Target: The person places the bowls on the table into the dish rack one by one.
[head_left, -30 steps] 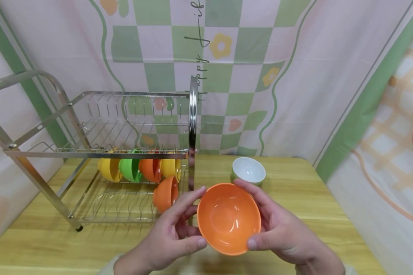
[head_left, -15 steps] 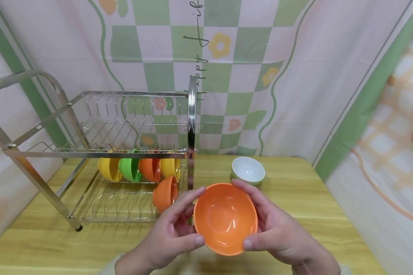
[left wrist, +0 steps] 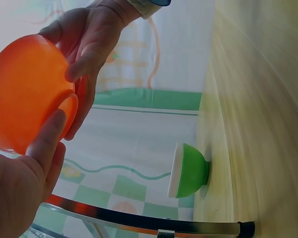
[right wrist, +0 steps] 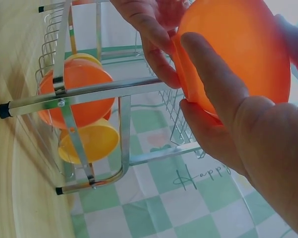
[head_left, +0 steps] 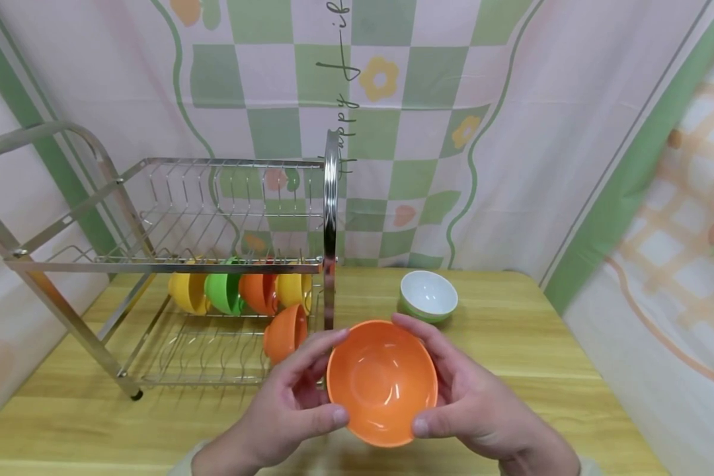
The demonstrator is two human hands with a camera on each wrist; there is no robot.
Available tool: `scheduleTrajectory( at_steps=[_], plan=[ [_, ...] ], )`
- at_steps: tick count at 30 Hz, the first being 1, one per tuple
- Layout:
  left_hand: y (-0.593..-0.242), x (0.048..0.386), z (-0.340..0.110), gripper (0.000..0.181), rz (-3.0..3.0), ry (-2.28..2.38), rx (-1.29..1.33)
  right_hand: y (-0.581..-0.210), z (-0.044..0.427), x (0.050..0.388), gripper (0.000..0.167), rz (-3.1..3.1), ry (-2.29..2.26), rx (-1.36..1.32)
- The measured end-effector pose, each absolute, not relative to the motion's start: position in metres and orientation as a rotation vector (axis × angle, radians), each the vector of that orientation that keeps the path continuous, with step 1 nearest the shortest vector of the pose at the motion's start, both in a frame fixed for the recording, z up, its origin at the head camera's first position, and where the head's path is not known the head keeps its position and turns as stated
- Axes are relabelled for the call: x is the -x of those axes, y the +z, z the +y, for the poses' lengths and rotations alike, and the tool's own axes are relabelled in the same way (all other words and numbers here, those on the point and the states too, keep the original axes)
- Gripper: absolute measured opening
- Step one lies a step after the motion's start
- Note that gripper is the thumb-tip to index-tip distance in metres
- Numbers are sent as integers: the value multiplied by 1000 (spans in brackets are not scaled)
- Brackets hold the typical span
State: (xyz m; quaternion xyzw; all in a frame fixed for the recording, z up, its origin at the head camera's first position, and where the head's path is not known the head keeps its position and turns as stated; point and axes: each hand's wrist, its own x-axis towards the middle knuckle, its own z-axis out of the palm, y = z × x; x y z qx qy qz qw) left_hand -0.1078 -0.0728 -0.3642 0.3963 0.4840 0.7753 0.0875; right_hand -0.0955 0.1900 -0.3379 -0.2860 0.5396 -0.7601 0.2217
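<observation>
Both hands hold an orange bowl (head_left: 382, 383) above the table's front, its inside tilted toward the head camera. The left hand (head_left: 291, 403) grips the bowl's left side, thumb by the lower rim and fingers behind. On the right side, the right hand (head_left: 470, 396) grips it with thumb at the rim and fingers round the wall. In the left wrist view the underside and foot ring of the orange bowl (left wrist: 27, 89) show, fingertips touching near the ring. Behind the right hand, a bowl (head_left: 428, 296), green outside and white inside, stands upright on the table.
A two-tier metal dish rack (head_left: 172, 268) stands at left. On its lower tier, a yellow bowl (head_left: 188, 291), a green bowl (head_left: 223, 291), an orange-red bowl (head_left: 257, 293) and another yellow bowl (head_left: 293, 287) stand on edge. An orange bowl (head_left: 284, 336) sits in front of them, beside the left hand.
Both hands have shifted the held orange bowl a little left and slightly down, keeping their grip. The rack and the other bowls stay in place.
</observation>
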Motion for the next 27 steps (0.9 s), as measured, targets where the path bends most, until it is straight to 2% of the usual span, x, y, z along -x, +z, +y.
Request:
scheduleTrajectory(
  at_steps=[15, 22, 27],
  plan=[
    [-364, 108, -91, 64, 1516, 2232, -1083, -339, 184, 97, 91, 1442, -2057, 792],
    [-352, 104, -116, 58, 1778, 1963, -727, -334, 185, 100, 67, 1747, -1993, 730],
    [-347, 102, -142, 57, 1888, 1777, -612, -334, 183, 105, 54, 2083, -1924, 583]
  ],
)
